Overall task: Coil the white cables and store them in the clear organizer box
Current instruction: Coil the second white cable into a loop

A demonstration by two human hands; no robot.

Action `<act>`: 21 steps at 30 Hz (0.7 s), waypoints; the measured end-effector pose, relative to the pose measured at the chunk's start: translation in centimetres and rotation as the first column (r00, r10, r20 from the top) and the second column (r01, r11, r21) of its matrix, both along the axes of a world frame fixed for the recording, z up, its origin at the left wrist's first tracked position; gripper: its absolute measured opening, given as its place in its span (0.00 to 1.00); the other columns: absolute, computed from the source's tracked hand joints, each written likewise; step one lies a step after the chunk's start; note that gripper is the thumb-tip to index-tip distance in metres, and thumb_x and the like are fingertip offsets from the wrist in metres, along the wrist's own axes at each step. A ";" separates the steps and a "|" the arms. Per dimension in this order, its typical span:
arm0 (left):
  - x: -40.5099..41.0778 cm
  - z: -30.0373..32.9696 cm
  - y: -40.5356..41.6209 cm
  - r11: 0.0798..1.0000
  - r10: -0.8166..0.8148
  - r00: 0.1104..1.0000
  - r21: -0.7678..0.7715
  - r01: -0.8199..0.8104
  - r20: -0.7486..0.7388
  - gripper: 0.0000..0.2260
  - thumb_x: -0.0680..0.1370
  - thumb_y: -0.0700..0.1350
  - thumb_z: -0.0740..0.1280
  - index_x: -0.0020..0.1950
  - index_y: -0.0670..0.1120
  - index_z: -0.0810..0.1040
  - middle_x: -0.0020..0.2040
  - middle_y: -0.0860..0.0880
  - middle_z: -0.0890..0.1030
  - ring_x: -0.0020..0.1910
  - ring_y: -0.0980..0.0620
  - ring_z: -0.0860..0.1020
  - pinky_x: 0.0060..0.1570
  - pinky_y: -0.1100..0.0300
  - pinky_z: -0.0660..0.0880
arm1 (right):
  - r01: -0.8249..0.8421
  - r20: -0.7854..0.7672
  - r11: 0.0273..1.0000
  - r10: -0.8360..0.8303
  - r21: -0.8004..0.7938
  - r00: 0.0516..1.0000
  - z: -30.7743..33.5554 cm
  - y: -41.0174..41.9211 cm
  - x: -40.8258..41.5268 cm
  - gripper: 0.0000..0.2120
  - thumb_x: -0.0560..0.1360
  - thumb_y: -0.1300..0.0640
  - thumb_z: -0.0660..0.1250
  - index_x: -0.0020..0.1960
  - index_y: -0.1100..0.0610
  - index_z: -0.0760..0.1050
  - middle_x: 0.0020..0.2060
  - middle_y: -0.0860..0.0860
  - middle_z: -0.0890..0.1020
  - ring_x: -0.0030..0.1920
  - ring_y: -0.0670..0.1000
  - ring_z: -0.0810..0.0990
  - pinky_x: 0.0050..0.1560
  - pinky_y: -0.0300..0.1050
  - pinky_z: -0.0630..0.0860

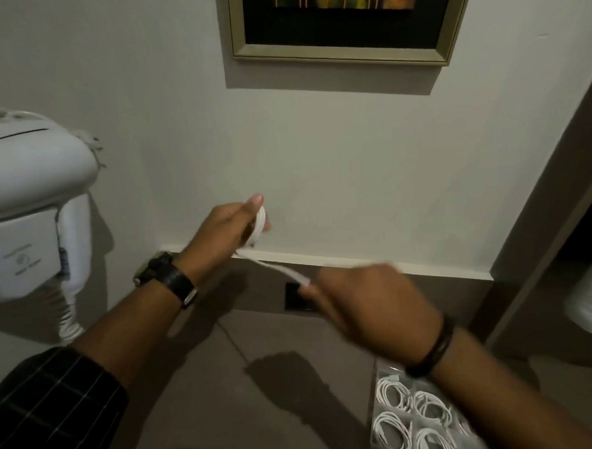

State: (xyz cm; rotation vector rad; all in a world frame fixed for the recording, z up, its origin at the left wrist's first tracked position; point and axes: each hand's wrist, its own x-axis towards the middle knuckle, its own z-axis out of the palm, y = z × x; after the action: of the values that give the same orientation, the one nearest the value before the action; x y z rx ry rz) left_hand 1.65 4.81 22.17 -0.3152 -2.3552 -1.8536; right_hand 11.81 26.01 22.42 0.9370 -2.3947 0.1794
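My left hand (231, 226) is raised in front of the wall and grips a partly wound white cable (259, 226), whose loops wrap around its fingers. The cable's loose end runs down to the right into my right hand (369, 303), which pinches it and looks blurred. At the lower right sits the clear organizer box (379, 412); several coiled white cables (393, 396) lie in its compartments. My right forearm covers part of the box.
A white wall-mounted hair dryer (24, 203) with a curly cord hangs at the left. A framed picture (339, 24) is on the wall above. A black wall socket (296, 298) sits behind my right hand. A brown counter surface (231, 392) spreads below.
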 end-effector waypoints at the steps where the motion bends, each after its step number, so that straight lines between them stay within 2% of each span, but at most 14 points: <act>1: 0.7 -0.8 0.1 0.997 -0.078 0.995 0.000 0.078 0.056 0.28 0.76 0.61 0.60 0.50 0.36 0.82 0.51 0.34 0.83 0.54 0.37 0.82 0.60 0.43 0.76 | 0.040 -0.094 0.998 -0.044 -0.043 0.995 1.5 1.0 -1.1 0.20 0.78 0.43 0.50 0.39 0.54 0.72 0.30 0.55 0.81 0.29 0.62 0.78 0.26 0.48 0.72; 2: 1.7 -1.3 0.4 0.984 -0.179 0.978 0.027 0.177 0.108 0.30 0.75 0.63 0.59 0.51 0.36 0.82 0.51 0.33 0.83 0.53 0.38 0.82 0.55 0.48 0.78 | 0.082 -0.142 0.993 -0.094 -0.089 0.985 2.8 2.2 -2.4 0.20 0.77 0.42 0.51 0.40 0.55 0.74 0.31 0.56 0.81 0.31 0.62 0.79 0.28 0.51 0.75; 3: 2.7 -1.5 0.8 0.958 -0.287 0.946 0.068 0.280 0.150 0.31 0.74 0.65 0.60 0.51 0.36 0.82 0.52 0.33 0.83 0.51 0.39 0.83 0.51 0.51 0.79 | 0.128 -0.126 0.983 -0.145 -0.133 0.981 3.8 3.6 -3.8 0.21 0.77 0.42 0.52 0.42 0.56 0.75 0.33 0.56 0.82 0.34 0.63 0.79 0.32 0.53 0.76; 5: 4.8 -1.0 1.6 0.874 -0.480 0.859 0.181 0.451 0.179 0.32 0.73 0.67 0.61 0.53 0.38 0.82 0.54 0.33 0.82 0.48 0.40 0.84 0.46 0.56 0.80 | 0.160 -0.004 0.950 -0.167 -0.268 0.986 4.4 5.5 -6.5 0.19 0.77 0.44 0.58 0.43 0.58 0.78 0.36 0.56 0.83 0.35 0.59 0.79 0.37 0.53 0.76; 8: 6.9 0.9 3.3 0.668 -0.706 0.704 0.396 0.630 0.072 0.35 0.70 0.65 0.66 0.58 0.35 0.78 0.57 0.33 0.81 0.45 0.42 0.83 0.51 0.53 0.80 | 0.151 0.236 0.819 -0.020 -0.553 0.972 1.2 5.2 -8.2 0.12 0.76 0.53 0.65 0.36 0.58 0.78 0.30 0.50 0.80 0.32 0.45 0.75 0.38 0.43 0.70; 10: 7.1 2.4 4.1 0.539 -0.751 0.659 0.538 0.648 -0.042 0.35 0.70 0.62 0.68 0.60 0.32 0.76 0.59 0.31 0.79 0.48 0.41 0.82 0.58 0.49 0.77 | 0.167 0.351 0.689 0.134 -0.706 0.927 -2.1 2.5 -7.5 0.13 0.75 0.52 0.63 0.33 0.53 0.75 0.26 0.45 0.74 0.29 0.41 0.71 0.34 0.39 0.66; 12: 6.6 3.5 4.4 0.510 -0.692 0.715 0.637 0.578 -0.096 0.35 0.70 0.60 0.68 0.61 0.30 0.74 0.62 0.29 0.76 0.53 0.39 0.81 0.61 0.48 0.75 | 0.203 0.428 0.595 0.265 -0.778 0.864 -4.6 -0.9 -5.9 0.14 0.75 0.49 0.59 0.32 0.49 0.74 0.25 0.44 0.71 0.27 0.41 0.68 0.31 0.40 0.65; 13: 6.2 3.7 4.5 0.529 -0.639 0.763 0.666 0.526 -0.095 0.33 0.72 0.58 0.66 0.62 0.30 0.73 0.62 0.29 0.76 0.55 0.39 0.81 0.61 0.49 0.75 | 0.195 0.448 0.608 0.297 -0.770 0.843 -5.2 -2.3 -4.9 0.14 0.76 0.50 0.59 0.33 0.47 0.74 0.25 0.44 0.71 0.27 0.42 0.69 0.31 0.40 0.66; 15: 5.3 3.4 4.5 0.623 -0.513 0.856 0.654 0.429 -0.072 0.30 0.75 0.56 0.59 0.62 0.30 0.73 0.62 0.30 0.77 0.56 0.39 0.80 0.61 0.50 0.76 | 0.109 0.456 0.747 0.277 -0.656 0.846 -4.9 -3.9 -3.2 0.10 0.79 0.52 0.59 0.40 0.48 0.73 0.29 0.45 0.74 0.31 0.43 0.73 0.34 0.38 0.69; 17: 4.5 2.4 4.2 0.765 -0.380 0.922 0.538 0.354 -0.066 0.27 0.75 0.53 0.56 0.62 0.32 0.74 0.61 0.33 0.78 0.56 0.40 0.81 0.60 0.51 0.77 | 0.028 0.436 0.929 0.147 -0.370 0.888 -3.5 -3.7 -2.0 0.07 0.79 0.53 0.58 0.45 0.54 0.72 0.35 0.49 0.78 0.36 0.49 0.76 0.36 0.43 0.71; 19: 3.9 1.6 3.9 0.875 -0.293 0.954 0.384 0.295 -0.065 0.25 0.75 0.53 0.56 0.61 0.36 0.75 0.60 0.37 0.80 0.56 0.42 0.82 0.58 0.51 0.76 | 0.009 0.290 0.996 0.018 -0.090 0.957 -1.7 -2.5 -1.3 0.04 0.78 0.56 0.60 0.46 0.54 0.71 0.38 0.54 0.79 0.38 0.56 0.77 0.34 0.46 0.67; 21: 3.9 0.7 3.8 0.891 -0.320 0.947 0.343 0.296 0.014 0.27 0.75 0.57 0.55 0.60 0.36 0.76 0.58 0.38 0.81 0.54 0.44 0.82 0.56 0.52 0.77 | 0.000 0.100 0.999 -0.004 0.036 0.995 0.5 -1.4 -0.9 0.03 0.77 0.58 0.62 0.48 0.54 0.74 0.41 0.55 0.80 0.41 0.59 0.76 0.34 0.47 0.66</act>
State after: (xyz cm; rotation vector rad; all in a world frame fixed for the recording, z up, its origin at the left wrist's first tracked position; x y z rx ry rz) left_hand 5.57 8.56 22.85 -0.6233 -2.0658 -2.4050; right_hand 10.94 24.65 22.96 0.9627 -2.4984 0.1876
